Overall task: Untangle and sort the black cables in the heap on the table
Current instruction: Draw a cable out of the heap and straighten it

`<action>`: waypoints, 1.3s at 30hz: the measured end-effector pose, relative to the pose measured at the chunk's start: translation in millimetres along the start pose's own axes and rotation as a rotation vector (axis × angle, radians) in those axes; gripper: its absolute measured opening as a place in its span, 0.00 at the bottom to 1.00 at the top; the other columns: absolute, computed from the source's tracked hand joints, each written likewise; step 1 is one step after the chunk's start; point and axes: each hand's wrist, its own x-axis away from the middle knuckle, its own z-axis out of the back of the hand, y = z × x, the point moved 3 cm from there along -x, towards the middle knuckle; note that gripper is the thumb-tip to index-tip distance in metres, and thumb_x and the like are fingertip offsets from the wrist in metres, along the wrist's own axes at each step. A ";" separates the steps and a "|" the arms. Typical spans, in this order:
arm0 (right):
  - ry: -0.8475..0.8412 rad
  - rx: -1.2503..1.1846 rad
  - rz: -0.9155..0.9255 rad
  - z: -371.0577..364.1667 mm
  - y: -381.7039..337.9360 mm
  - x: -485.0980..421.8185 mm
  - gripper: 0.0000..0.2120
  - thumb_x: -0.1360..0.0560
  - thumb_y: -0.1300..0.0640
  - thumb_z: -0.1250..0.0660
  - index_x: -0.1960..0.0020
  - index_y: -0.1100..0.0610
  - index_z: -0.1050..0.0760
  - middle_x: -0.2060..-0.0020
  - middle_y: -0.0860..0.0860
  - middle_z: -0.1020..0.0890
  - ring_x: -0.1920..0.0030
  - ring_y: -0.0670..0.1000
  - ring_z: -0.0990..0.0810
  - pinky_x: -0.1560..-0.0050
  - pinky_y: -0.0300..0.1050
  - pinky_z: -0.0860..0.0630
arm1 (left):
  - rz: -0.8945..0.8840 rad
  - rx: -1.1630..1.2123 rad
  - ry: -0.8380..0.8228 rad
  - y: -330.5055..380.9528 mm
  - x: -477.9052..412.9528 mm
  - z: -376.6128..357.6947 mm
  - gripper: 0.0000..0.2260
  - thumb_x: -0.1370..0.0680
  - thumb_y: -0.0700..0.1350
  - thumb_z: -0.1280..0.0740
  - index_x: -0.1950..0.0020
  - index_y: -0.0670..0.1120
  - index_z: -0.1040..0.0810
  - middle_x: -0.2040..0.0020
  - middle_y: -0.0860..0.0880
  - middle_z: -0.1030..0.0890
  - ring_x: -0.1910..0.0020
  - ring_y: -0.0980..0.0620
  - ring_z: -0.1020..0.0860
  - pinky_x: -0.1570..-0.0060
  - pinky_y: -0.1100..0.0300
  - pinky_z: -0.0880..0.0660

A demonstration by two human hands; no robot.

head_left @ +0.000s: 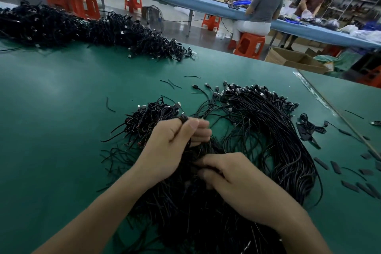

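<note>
While the broad green-matted counter (61, 93) carries a long dark pile of tangled cables (61, 24) along its far edge, the work in hand is nearer: the heap of thin black cables (185, 202) lies right in front of the person, under both forearms. To its right a swept bundle of cables (278, 130) curves away with its plugs lined up at the far end, which looks like the sorted part, and to the left sits a knotted clump with loose ends (148, 121). The step appears to be mid-untangling, drawing strands out of the heap's middle. The left hand (171, 144) is raised over the heap, its fingers (198, 128) curled together and pinching a few strands that run down into the mass. The right hand (233, 179) sits lower, its fingers (208, 160) bent and closed on a thicker hank. The next move likely calls for a slow pull apart, with the right hand anchoring, so snagged plugs slip free rather than tighten. Short black sleeve pieces (336, 167) lie scattered at the right.
</note>
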 end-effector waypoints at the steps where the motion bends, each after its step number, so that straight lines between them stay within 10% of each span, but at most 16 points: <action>1: 0.022 0.041 0.015 5.9 -0.8 1.8 0.10 0.19 0.54 0.37 0.57 0.43 0.23 0.65 0.47 0.19 0.70 0.46 0.24 0.71 0.37 0.30 | -0.015 -0.163 -0.018 1.0 1.9 -0.3 0.17 0.19 0.50 0.41 0.46 0.41 0.17 0.56 0.50 0.13 0.55 0.55 0.15 0.54 0.66 0.21; 4: 0.180 0.154 0.076 26.9 -1.4 5.5 0.04 0.23 0.49 0.31 0.56 0.46 0.18 0.64 0.40 0.18 0.65 0.42 0.21 0.66 0.35 0.27 | 0.120 -0.435 -0.235 -0.4 9.0 -7.1 0.18 0.17 0.52 0.43 0.57 0.47 0.17 0.68 0.55 0.17 0.69 0.60 0.20 0.65 0.67 0.26; 10: 0.317 -0.200 0.141 35.2 6.1 -0.6 0.03 0.29 0.52 0.25 0.58 0.50 0.18 0.62 0.45 0.16 0.61 0.45 0.18 0.59 0.35 0.23 | 0.388 0.031 -0.436 3.2 21.8 -16.4 0.25 0.18 0.61 0.45 0.70 0.48 0.28 0.79 0.53 0.37 0.81 0.56 0.39 0.76 0.63 0.32; 17: 0.089 -0.503 0.196 21.6 12.8 -0.7 0.02 0.26 0.57 0.27 0.58 0.53 0.19 0.63 0.47 0.17 0.59 0.43 0.19 0.57 0.35 0.25 | 0.438 0.327 -0.728 4.9 26.7 -12.3 0.22 0.17 0.56 0.42 0.69 0.48 0.32 0.76 0.51 0.29 0.74 0.54 0.25 0.64 0.58 0.22; 32: 0.447 0.053 0.329 35.3 -2.9 -22.8 0.05 0.23 0.65 0.31 0.57 0.59 0.23 0.67 0.43 0.19 0.64 0.43 0.19 0.63 0.32 0.27 | 0.123 0.180 -0.051 -5.2 -1.1 -19.6 0.24 0.23 0.55 0.37 0.62 0.33 0.25 0.68 0.46 0.21 0.67 0.50 0.22 0.61 0.58 0.21; 39: 0.493 0.115 0.407 36.7 -2.1 -21.3 0.03 0.23 0.64 0.30 0.56 0.60 0.22 0.67 0.48 0.21 0.67 0.48 0.25 0.67 0.38 0.30 | 0.106 0.084 0.036 -2.8 -4.5 1.2 0.13 0.30 0.58 0.29 0.68 0.51 0.18 0.65 0.53 0.21 0.65 0.57 0.24 0.61 0.63 0.26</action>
